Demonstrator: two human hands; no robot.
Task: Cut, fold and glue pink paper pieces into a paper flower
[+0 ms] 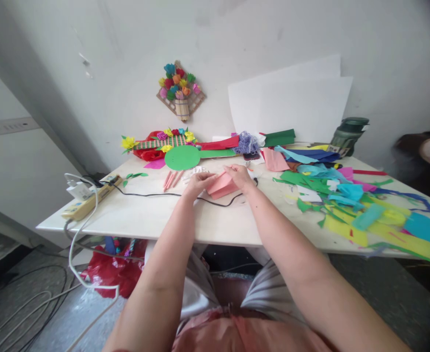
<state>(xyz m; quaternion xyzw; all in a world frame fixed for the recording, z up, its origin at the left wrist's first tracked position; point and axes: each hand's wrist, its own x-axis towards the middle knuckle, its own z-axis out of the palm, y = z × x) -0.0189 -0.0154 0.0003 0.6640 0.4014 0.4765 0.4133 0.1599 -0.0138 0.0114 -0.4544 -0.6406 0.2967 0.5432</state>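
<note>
At table centre, your left hand [199, 182] & right hand [238, 177] both press down on the pink paper [220, 186], fingers closed over its edges, sheet flat on the white table [156, 215] across a black cable [145, 194]. Looks part-folded already, w/ a crease showing; more shaping seems left. Pink rolled sticks [172, 179] lie just left, green disc [182, 157] behind, colour scraps [350, 200] to your right. Finished paper flowers [180, 83] hang on the wall.
</note>
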